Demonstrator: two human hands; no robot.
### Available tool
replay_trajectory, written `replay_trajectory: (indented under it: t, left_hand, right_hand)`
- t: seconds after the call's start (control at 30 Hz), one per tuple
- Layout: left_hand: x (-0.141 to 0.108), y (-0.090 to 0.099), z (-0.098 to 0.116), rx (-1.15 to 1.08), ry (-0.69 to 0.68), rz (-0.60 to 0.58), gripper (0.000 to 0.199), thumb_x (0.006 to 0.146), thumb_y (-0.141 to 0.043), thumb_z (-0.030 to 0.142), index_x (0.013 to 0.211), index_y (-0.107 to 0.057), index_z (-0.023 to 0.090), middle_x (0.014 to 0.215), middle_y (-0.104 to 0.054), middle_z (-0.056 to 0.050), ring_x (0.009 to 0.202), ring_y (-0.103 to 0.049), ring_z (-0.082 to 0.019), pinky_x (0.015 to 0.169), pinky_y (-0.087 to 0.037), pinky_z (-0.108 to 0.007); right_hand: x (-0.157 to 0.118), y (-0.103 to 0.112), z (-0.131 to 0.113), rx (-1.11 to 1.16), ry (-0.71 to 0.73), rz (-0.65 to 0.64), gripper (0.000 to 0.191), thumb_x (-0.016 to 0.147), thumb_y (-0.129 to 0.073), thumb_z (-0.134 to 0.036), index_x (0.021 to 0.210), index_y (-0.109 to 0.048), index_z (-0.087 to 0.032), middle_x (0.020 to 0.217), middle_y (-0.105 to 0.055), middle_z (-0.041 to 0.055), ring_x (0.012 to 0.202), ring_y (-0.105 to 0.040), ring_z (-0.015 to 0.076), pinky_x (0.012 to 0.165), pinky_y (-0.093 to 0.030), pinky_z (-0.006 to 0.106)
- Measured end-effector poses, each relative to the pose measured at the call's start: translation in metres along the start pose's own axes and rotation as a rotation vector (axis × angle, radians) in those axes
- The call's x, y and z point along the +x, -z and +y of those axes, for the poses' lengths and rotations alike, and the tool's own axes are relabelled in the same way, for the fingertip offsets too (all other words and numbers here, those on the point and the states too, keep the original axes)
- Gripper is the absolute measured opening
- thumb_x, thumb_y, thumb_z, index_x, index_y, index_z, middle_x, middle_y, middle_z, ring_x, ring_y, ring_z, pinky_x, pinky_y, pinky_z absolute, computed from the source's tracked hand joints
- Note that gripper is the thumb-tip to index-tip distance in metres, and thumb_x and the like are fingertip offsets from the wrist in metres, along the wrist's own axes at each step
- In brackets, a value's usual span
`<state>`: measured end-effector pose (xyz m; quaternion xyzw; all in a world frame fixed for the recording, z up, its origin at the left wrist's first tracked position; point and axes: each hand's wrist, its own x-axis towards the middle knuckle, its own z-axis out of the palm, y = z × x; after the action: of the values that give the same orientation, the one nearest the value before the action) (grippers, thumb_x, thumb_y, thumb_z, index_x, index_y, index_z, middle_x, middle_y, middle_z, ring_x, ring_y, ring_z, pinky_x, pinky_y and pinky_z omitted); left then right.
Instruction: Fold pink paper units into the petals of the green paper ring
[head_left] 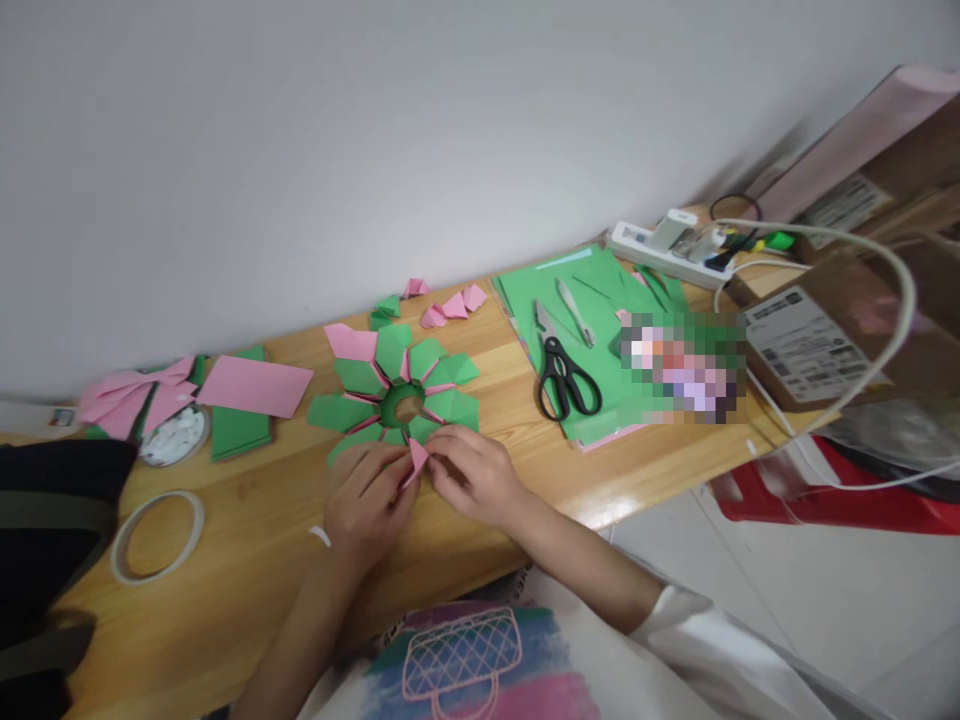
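A ring of folded green and pink paper pieces lies on the wooden table, with an opening at its middle. At its near edge my left hand is closed on a small pink folded paper, fingers bent. My right hand meets it from the right, its thumb and fingertips pinched together at the pink paper and the ring's edge. The fingers hide part of the ring's near side. Beyond the ring are small pink folded pieces and a green one.
Black-handled scissors and a white cutter lie on green sheets at the right. A power strip and cardboard box stand beyond. A tape roll, pink card and pink paper bow are at the left.
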<state>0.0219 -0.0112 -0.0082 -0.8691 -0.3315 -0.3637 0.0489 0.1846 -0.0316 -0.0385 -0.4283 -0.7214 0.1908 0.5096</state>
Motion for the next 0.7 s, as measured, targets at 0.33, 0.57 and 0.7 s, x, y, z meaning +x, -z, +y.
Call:
replay_trajectory:
  t: [0.33,0.57,0.7]
  left_hand:
    - [-0.001,0.005,-0.004,-0.215,0.230,-0.127,0.008,0.089,-0.060,0.019,0.087,-0.068,0.018,0.083,-0.069,-0.003,0.081,-0.065,-0.015,0.071,-0.053,-0.028]
    - [0.000,0.007,-0.005,-0.342,0.417,-0.125,0.011,0.087,-0.064,0.027,0.086,-0.069,0.018,0.082,-0.070,-0.001,0.077,-0.065,-0.014,0.069,-0.053,-0.026]
    - [0.006,0.010,-0.007,-0.347,0.403,-0.186,0.018,0.088,-0.060,0.027,0.076,-0.068,0.018,0.072,-0.069,0.000,0.069,-0.064,-0.013,0.064,-0.051,-0.024]
  right_hand:
    - [0.003,0.004,-0.001,0.105,-0.090,-0.014,0.016,0.092,-0.049,-0.019,0.099,-0.063,-0.019,0.093,-0.069,0.0080,0.084,-0.065,0.0145,0.072,-0.055,0.025]
    - [0.004,0.004,0.000,0.311,-0.295,0.002,0.012,0.089,-0.058,-0.026,0.090,-0.067,-0.018,0.083,-0.067,0.0037,0.064,-0.061,0.0093,0.058,-0.051,0.020]
    - [0.003,0.001,0.001,0.499,-0.441,-0.039,0.018,0.088,-0.058,-0.034,0.087,-0.064,-0.017,0.081,-0.066,0.0033,0.059,-0.063,0.0086,0.052,-0.050,0.019]
